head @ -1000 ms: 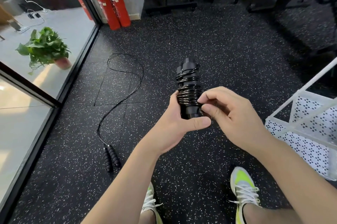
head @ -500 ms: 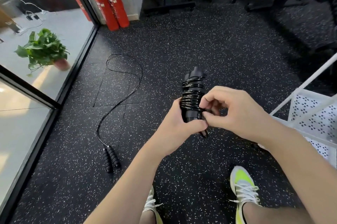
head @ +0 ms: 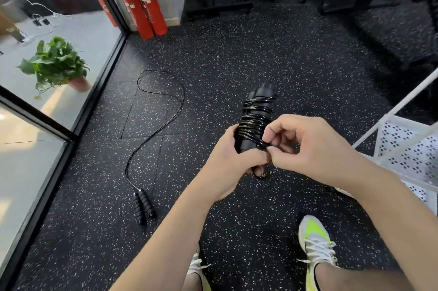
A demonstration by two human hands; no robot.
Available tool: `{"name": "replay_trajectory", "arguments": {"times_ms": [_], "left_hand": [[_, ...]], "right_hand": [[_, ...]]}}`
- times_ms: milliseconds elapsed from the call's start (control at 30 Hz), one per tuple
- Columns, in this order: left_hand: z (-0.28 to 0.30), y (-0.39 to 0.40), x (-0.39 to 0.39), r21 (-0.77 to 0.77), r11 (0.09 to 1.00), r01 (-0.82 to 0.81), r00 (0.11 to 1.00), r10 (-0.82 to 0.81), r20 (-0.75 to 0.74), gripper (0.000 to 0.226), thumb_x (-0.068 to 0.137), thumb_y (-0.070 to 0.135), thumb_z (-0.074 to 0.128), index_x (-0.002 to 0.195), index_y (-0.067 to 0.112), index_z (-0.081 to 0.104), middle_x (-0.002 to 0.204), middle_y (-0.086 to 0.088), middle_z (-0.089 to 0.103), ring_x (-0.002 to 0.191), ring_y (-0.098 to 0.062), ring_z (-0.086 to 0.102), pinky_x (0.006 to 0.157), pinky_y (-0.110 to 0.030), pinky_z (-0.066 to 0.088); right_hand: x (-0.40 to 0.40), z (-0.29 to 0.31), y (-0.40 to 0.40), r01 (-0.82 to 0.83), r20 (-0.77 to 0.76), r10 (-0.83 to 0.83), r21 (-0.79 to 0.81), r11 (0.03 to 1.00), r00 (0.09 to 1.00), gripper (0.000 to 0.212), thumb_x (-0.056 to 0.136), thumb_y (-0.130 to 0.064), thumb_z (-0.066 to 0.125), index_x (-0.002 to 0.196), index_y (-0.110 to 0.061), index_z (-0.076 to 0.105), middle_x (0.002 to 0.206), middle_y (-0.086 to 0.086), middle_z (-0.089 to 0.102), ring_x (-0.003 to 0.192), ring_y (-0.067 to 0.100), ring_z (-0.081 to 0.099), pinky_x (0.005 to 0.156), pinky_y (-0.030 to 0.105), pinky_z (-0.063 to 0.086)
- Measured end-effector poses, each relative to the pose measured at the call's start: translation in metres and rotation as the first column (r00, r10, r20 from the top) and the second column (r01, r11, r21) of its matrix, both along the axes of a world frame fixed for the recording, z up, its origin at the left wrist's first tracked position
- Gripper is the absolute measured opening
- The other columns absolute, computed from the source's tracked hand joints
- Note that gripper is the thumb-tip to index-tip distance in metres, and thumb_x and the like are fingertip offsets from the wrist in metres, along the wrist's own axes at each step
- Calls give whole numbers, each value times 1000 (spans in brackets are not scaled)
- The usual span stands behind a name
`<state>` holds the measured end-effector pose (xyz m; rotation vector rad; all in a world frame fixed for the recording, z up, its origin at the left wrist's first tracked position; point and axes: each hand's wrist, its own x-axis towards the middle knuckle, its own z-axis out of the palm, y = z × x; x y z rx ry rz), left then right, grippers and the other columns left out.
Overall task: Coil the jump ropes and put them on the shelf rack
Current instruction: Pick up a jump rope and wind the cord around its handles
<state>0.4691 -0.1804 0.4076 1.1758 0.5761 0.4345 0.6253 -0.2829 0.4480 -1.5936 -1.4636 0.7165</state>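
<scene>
Speckled gym floor [head: 237,53], left hand [head: 227,160] gripping coiled jump rope [head: 254,120] — right hand [head: 308,148] pinching cord

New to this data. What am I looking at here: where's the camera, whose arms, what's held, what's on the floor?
No robot here: a person works with bare hands. The one picture comes from a wide-angle camera worn on the head, looking forward and down, so the arms and shoes at the bottom are the wearer's own.

The left hand grips a wound jump rope, its black cord wrapped round the two handles. The right hand pinches the cord near the bundle's lower end; a small loop hangs below.

On the speckled rubber floor lies a second jump rope, uncoiled, handles side by side. At right is the white shelf rack. Two fire extinguishers stand at the back wall; a potted plant sits behind the glass at left.
</scene>
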Motion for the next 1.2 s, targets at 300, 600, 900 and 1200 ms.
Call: {"name": "replay_trajectory", "arguments": {"times_ms": [300,600,900,1200], "left_hand": [[4,1,2,-19,997,79,997,-79,-6,48,80,-2,66,123,5,47,99,-9,60,76,-22,59,70,-42,52],[9,1,-4,32,985,169,986,-169,1,35,82,-5,61,97,26,65,85,4,65,80,-17,59,80,-45,59],[12,5,-4,66,985,159,987,-158,-16,34,82,-7,60,110,11,54,90,-10,67,80,-25,64,83,-57,51],[6,4,-3,31,974,226,974,-225,-38,38,82,-9,57,103,22,63,91,-9,62,86,-29,55,78,-53,48]], "right_hand": [[4,1,-2,-55,192,27,146,988,981,21,91,-5,70,98,-24,78,99,-13,70,84,18,68,71,32,53],[6,-1,3,-87,276,26,210,974,961,20,89,-7,75,103,-20,81,89,-14,73,68,3,66,64,11,49],[2,0,1,-36,100,21,155,987,995,23,89,-3,73,104,-19,81,82,-12,76,70,7,74,70,25,60],[5,0,4,-29,20,28,47,998,999,18,84,-3,78,94,-17,83,78,-11,78,66,6,74,71,16,57]]}}
